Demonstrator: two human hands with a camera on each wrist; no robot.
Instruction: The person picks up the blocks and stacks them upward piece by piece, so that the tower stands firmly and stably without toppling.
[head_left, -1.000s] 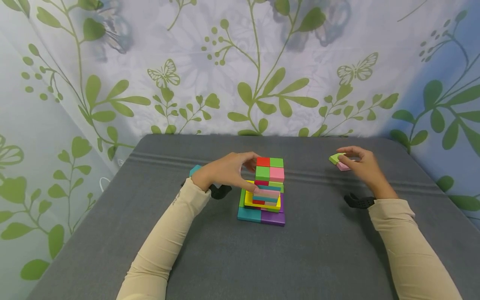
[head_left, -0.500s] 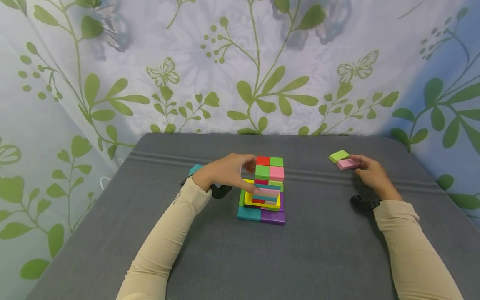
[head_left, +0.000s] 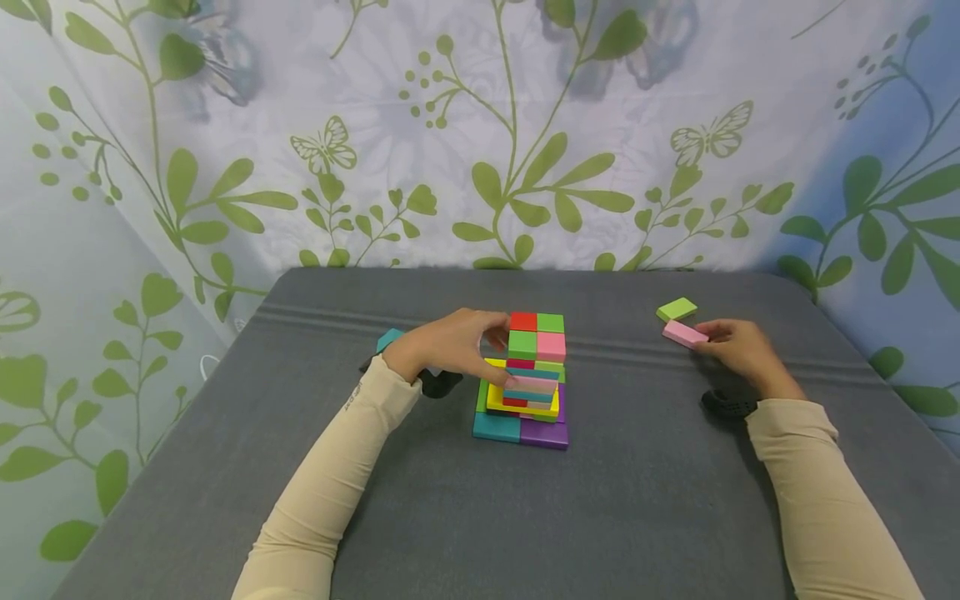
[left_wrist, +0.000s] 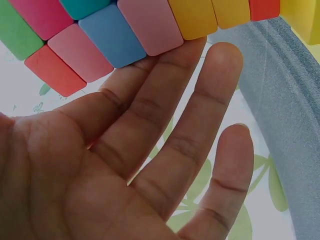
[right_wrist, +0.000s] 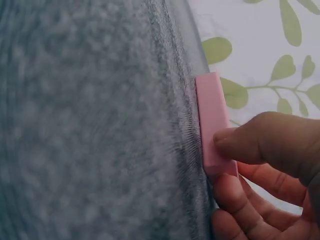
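A tower of colourful wooden blocks (head_left: 537,346) stands mid-table, with red, green and pink blocks near its top. My left hand (head_left: 448,343) reaches in from the left and grips the tower, thumb on its near face and fingers behind. In the left wrist view those long fingers (left_wrist: 172,107) meet the lower edges of a row of blocks. Far to the right, my right hand (head_left: 744,352) pinches one end of a pink block (head_left: 681,335) between thumb and fingers. The block lies low along the grey cloth in the right wrist view.
Just beyond the pink block lies a light green block (head_left: 677,309). A teal block (head_left: 389,338) shows partly behind my left wrist. Wider teal (head_left: 497,427) and purple blocks (head_left: 543,433) form the tower's base. A leaf-patterned curtain (head_left: 420,167) hangs behind the table.
My right hand has shifted from over the light green block to the pink block, taken hold of its end and drawn it slightly nearer, apart from the green one. The left hand stays put.
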